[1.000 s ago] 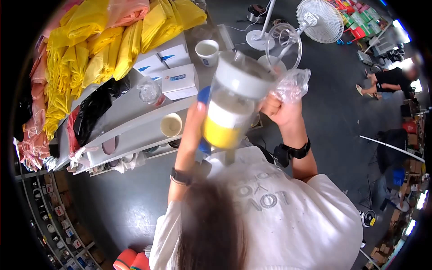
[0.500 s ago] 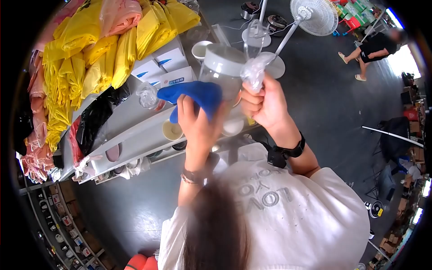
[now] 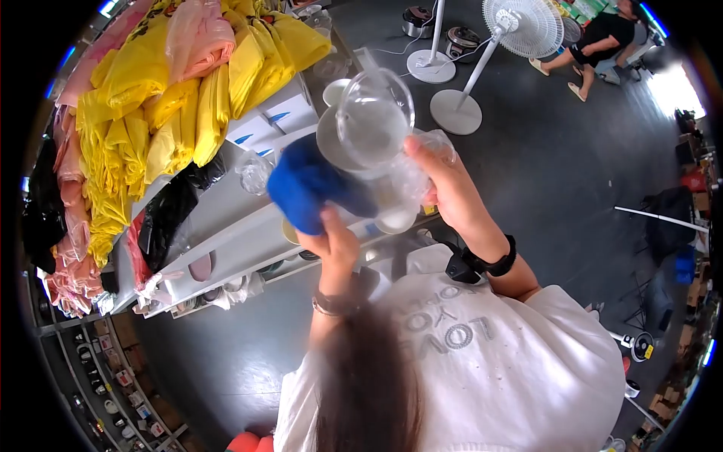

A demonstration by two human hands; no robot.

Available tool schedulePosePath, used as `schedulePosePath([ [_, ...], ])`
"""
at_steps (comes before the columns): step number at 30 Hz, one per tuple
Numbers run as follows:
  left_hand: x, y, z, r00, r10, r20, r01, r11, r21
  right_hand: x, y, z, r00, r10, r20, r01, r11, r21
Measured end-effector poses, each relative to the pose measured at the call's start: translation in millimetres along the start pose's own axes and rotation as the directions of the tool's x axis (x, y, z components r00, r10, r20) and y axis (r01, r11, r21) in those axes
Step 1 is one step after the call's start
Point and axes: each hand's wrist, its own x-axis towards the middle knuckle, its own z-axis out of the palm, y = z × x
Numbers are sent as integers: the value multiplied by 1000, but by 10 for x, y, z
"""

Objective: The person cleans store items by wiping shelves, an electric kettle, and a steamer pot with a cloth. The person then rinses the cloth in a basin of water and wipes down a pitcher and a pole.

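My right hand [image 3: 446, 179] is closed around the lower part of a clear drinking glass [image 3: 376, 113], whose round mouth is tilted toward me. Crumpled clear plastic film [image 3: 410, 177] is bunched at the glass's lower end, between it and my palm. In my left hand [image 3: 331, 242] is a blue cloth [image 3: 305, 184], gripped from below and blurred by motion. The cloth is close to the glass on its left; I cannot tell whether they touch. Behind the glass stands a large jar with a white lid [image 3: 329, 143], partly hidden.
Yellow bags [image 3: 135, 60] are heaped at the left of the white shelf [image 3: 226, 226]. A wrapped clear glass [image 3: 253, 172], white boxes [image 3: 282, 113] and a white cup [image 3: 336, 92] stand nearby. A standing fan [image 3: 522, 26] is ahead; a person [image 3: 602, 38] is at far right.
The glass has tipped so its mouth faces me, and the film is lower around it. My left hand and the cloth have turned and moved slightly down. The distant person has moved.
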Motion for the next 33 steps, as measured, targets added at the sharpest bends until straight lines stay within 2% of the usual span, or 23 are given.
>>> schedulePosePath([
  [3, 107, 121, 18, 982, 5, -188, -19, 997, -74, 23, 110, -52, 997, -74, 17, 76, 974, -216],
  [4, 130, 132, -33, 984, 12, -180, -26, 997, -73, 25, 128, -69, 995, -100, 23, 102, 953, -285],
  [5, 176, 174, -72, 993, 12, -118, -27, 992, -126, 18, 135, -86, 995, -97, 31, 101, 952, -290],
  [7, 242, 173, -169, 999, 47, -6, -47, 995, -90, 4, 144, -123, 995, -92, 47, 102, 948, -300],
  [10, 411, 304, -128, 970, 185, 160, -213, 960, 180, -2, 218, -179, 994, -83, 73, 105, 909, -402],
  [11, 490, 397, -71, 947, 239, 215, -291, 922, 257, -17, 220, -152, 990, -121, 75, 140, 912, -385],
  [12, 604, 516, 46, 903, 307, 300, -412, 817, 403, -40, 212, -101, 984, -159, 77, 176, 912, -370],
  [13, 607, 530, 96, 938, 190, 289, -305, 848, 433, -68, 202, -71, 977, -196, 79, 211, 911, -355],
  [16, 592, 395, 87, 972, -2, 234, -76, 944, 321, -146, 165, -76, 979, -191, 63, 201, 951, -234],
  [19, 495, 289, 96, 973, -39, 228, -26, 961, 274, -189, 162, -129, 950, -293, 112, 314, 894, -320],
  [20, 469, 282, 83, 971, -66, 228, 2, 963, 270, -202, 156, -146, 953, -277, 123, 301, 908, -291],
  [23, 483, 364, 5, 918, -236, 319, 146, 948, 283, -227, 136, -213, 947, -263, 184, 305, 918, -254],
  [26, 551, 376, -45, 867, -251, 430, 148, 954, 260, -207, 153, -295, 915, -315, 251, 376, 891, -254],
  [28, 558, 344, -123, 819, -405, 407, 370, 914, 165, -236, 222, -326, 911, -342, 230, 387, 903, -186],
  [29, 555, 333, -143, 783, -476, 401, 473, 874, 114, -240, 234, -368, 914, -313, 257, 371, 902, -221],
  [30, 555, 416, -46, 758, -603, 250, 634, 771, -64, -239, 239, -422, 916, -284, 283, 358, 898, -257],
  [32, 632, 308, -118, 774, -627, 89, 625, 732, -271, -228, 233, -460, 916, -264, 301, 347, 900, -266],
  [33, 673, 326, -162, 820, -563, 105, 559, 746, -363, -224, 229, -457, 917, -272, 292, 346, 907, -240],
])
